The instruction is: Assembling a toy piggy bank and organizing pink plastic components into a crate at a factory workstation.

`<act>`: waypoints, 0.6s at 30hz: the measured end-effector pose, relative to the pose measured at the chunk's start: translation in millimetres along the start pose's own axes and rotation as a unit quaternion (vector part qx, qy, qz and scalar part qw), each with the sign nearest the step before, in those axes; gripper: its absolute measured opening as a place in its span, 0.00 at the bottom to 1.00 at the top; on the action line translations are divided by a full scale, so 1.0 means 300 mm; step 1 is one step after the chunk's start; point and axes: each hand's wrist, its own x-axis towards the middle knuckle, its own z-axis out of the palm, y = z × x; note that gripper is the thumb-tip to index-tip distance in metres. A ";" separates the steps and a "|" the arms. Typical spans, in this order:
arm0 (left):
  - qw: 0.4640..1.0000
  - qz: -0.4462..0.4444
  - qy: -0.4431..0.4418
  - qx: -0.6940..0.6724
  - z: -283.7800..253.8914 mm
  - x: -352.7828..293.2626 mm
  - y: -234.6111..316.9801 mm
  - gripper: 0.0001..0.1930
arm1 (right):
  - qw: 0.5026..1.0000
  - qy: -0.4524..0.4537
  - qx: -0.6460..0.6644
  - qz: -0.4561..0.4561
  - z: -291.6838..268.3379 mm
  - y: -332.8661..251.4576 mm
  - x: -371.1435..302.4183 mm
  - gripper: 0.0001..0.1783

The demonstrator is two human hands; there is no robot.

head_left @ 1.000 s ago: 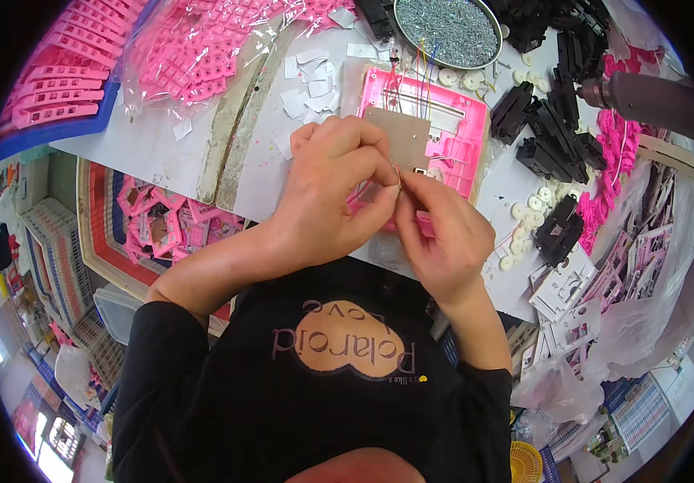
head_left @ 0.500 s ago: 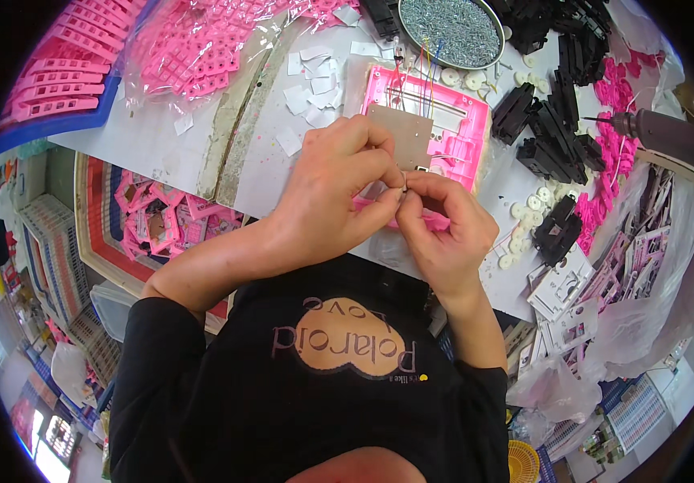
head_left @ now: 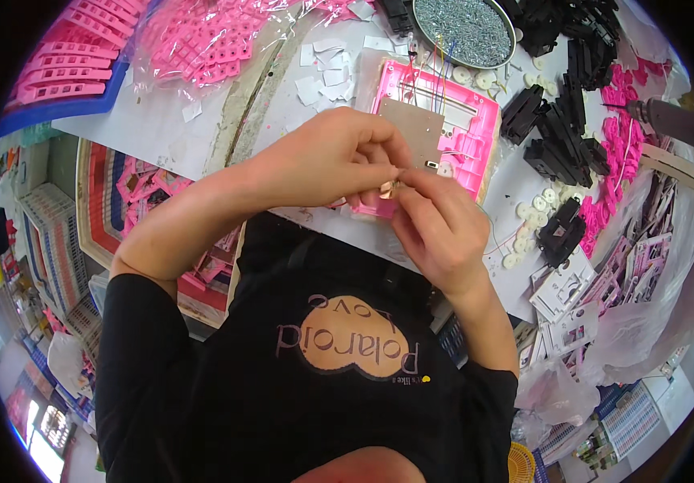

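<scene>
A pink plastic housing (head_left: 485, 121) lies on the bench in front of me, with a flat brown board (head_left: 415, 125) on it and thin coloured wires rising at its far edge. Over the housing's near edge, my left hand (head_left: 347, 153) and my right hand (head_left: 443, 225) meet at the fingertips, both pinched closed. A small copper-coloured piece (head_left: 388, 190) shows between them; its exact kind is too small to make out. Beside my right hand runs a thin pale wire (head_left: 488, 233).
A round metal tray (head_left: 419, 20) of screws stands behind the housing. Black plastic parts (head_left: 556, 145), white small wheels (head_left: 528, 213) and pink pieces (head_left: 617, 177) lie to the right, near a power screwdriver (head_left: 669, 121). White paper slips (head_left: 331, 72) and a blue bin (head_left: 65, 109) are leftward.
Both hands remain together while the left forearm has swung flatter and the right hand has tilted over. The copper-coloured piece now shows between the fingertips. The whole view has shifted slightly.
</scene>
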 end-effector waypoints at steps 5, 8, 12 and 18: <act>0.903 0.274 0.086 0.319 0.005 0.014 -0.071 0.12 | 0.997 -0.044 -0.060 0.013 0.009 -0.003 -0.005 0.14; 0.853 0.339 0.119 0.379 0.018 0.012 -0.101 0.11 | 0.994 -0.072 -0.075 0.020 0.010 -0.010 0.001 0.13; 0.842 0.354 0.141 0.382 0.035 0.016 -0.129 0.09 | 0.992 -0.091 -0.081 0.020 0.005 -0.014 0.018 0.12; 0.834 0.336 0.133 0.417 0.037 0.005 -0.137 0.11 | 0.980 -0.157 -0.120 0.015 -0.017 -0.022 0.038 0.12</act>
